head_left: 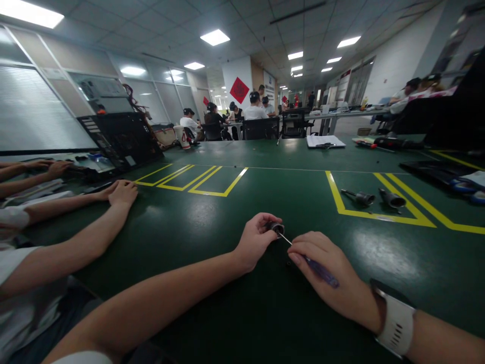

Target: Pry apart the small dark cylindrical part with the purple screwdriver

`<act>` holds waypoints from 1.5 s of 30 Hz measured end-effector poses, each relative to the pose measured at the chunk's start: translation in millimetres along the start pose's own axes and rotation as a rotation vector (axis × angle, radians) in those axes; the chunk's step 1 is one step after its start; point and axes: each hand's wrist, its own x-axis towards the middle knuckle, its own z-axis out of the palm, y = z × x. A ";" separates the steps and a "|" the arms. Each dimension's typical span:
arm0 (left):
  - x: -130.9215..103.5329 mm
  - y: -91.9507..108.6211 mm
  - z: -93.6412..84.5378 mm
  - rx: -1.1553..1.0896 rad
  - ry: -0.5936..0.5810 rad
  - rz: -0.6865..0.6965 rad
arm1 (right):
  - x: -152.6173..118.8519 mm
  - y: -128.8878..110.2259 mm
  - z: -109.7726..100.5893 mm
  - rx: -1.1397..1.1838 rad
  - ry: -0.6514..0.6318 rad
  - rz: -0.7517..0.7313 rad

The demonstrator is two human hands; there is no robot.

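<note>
My left hand (254, 240) grips a small dark cylindrical part (277, 228) just above the green table (212, 242). My right hand (326, 275) holds a thin screwdriver (320, 270) with a blue handle. Its metal shaft points up and left, and the tip meets the end of the cylindrical part. A white wrist strap (396, 326) sits on my right wrist. Both hands are close together near the table's front middle.
Two similar dark parts (359, 197) (392, 198) lie inside a yellow-taped box at the right. A co-worker's arms (76, 242) rest on the table at the left, beside an open black laptop (121, 139). A clipboard (325, 141) lies far back. Seated people fill the background.
</note>
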 end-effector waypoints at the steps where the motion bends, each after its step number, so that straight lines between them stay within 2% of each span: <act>1: -0.3 0.4 0.1 0.003 -0.004 0.000 | 0.0 0.7 0.6 -0.013 -0.006 0.002; 19: -3.4 4.0 2.0 0.055 -0.019 0.018 | -0.7 3.5 0.8 -0.064 0.040 -0.024; 25: -1.4 2.1 2.8 0.018 0.050 0.010 | -1.2 -0.6 -1.9 -0.027 0.100 -0.041; 30: 1.4 -2.2 0.2 0.014 0.066 0.008 | 0.5 -4.8 -5.4 0.040 0.084 0.057; 37: -5.4 6.3 2.3 0.026 -0.027 -0.017 | 3.3 1.7 -4.9 0.101 0.094 0.186; 42: -13.1 12.0 8.6 0.021 -0.030 -0.060 | 3.9 5.3 -4.3 0.106 0.067 0.258; 45: -16.6 12.1 10.8 0.055 -0.091 -0.062 | 4.4 5.9 -3.6 0.099 0.048 0.273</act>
